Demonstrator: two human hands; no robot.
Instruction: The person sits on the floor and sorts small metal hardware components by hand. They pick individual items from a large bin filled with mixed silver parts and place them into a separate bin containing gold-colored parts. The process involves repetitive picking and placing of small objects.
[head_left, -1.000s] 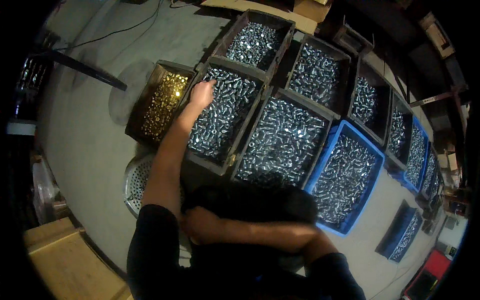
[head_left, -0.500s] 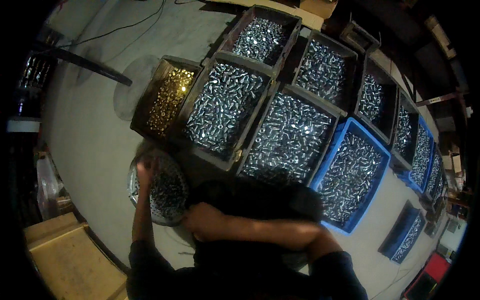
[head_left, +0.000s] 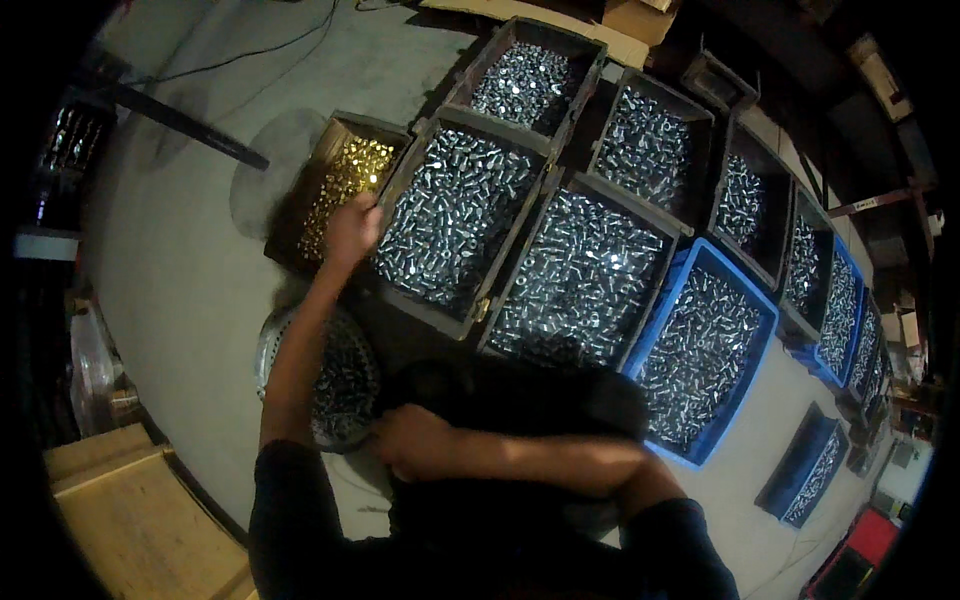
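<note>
My left hand (head_left: 354, 232) is over the near right side of a dark box (head_left: 292, 196) of gold-coloured metal pieces (head_left: 358, 168). Its fingers look curled in; whatever may be inside them is hidden. Below that forearm sits a round metal bowl with a perforated wall (head_left: 268, 362), partly covered by the arm. Small dark metal parts (head_left: 345, 385) lie in it. My right hand (head_left: 410, 442) is by the bowl's right rim, with curled fingers; I cannot make out what they hold, if anything.
Several dark boxes of silvery metal fittings (head_left: 455, 210) stand ahead and to the right. A blue crate (head_left: 768, 335) of similar fittings is at the right. A dark bar (head_left: 190, 125) reaches in from the left. A yellowish board (head_left: 150, 530) lies at the lower left.
My left hand has moved up and away from the bowl to the box of gold-coloured pieces. The right hand has stayed nearly in place by the bowl.
</note>
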